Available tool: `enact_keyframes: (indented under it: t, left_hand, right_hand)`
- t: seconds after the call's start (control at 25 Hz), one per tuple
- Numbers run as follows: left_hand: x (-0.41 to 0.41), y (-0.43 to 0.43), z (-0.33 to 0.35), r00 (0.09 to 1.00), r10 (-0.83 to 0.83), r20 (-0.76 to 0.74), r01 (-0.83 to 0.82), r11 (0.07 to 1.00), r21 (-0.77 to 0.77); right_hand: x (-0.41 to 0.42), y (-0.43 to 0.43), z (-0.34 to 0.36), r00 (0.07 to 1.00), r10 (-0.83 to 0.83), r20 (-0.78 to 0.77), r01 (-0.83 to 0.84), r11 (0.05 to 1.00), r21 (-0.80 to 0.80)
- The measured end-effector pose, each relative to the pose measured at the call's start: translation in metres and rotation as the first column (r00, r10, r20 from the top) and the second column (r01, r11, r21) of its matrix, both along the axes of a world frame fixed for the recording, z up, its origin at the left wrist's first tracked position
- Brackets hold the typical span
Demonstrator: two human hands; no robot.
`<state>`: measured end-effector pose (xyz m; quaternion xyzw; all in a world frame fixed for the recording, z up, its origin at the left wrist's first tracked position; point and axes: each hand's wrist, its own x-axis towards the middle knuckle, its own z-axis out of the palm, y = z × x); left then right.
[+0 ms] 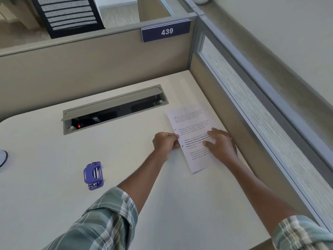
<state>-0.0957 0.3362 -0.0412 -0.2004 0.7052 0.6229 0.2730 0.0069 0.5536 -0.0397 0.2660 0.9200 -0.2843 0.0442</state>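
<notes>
Grip: left hand (164,143) curled tight, thumb and fingers pinching the left long edge of the printed sheet (191,121) near mid-length. Right hand (220,145) flat, fingers straight and spread, palm down on the sheet's right half. Sheet lies on the pale desk (54,204) toward its far right corner, about 1 o'clock from the viewer. Purple hole punch (93,175) sits untouched at 8 o'clock of the left hand, well apart. Cable hatch (115,109), lid up, at 10 o'clock. Number plate (166,31) reading 439 hangs on the partition (108,65) at 12 o'clock.
</notes>
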Motion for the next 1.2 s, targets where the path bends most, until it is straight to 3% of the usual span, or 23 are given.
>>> enact_keyframes:
  t: [0.44, 0.64, 0.96, 1.2]
  left_hand:
    - [0.001, -0.010, -0.002, 0.996, 0.083, -0.036, -0.084, 0.996, -0.018]
    - [0.022, -0.056, 0.004, 0.986, 0.163, -0.034, -0.163, 0.987, -0.013]
    - [0.056, -0.167, 0.028, 0.951, 0.295, -0.093, -0.297, 0.955, -0.011]
    - [0.054, -0.271, 0.041, 0.870, 0.405, -0.281, -0.469, 0.857, -0.215]
  right_hand:
    - [0.001, -0.010, -0.002, 1.000, 0.003, 0.030, -0.006, 0.995, 0.103]
    - [0.004, -0.030, 0.008, 0.997, 0.013, -0.070, -0.004, 0.993, 0.120]
    - [-0.005, -0.158, 0.024, 0.971, 0.198, -0.134, -0.200, 0.980, -0.002]
    - [-0.016, -0.270, 0.019, 0.923, 0.354, -0.151, -0.374, 0.919, -0.128]
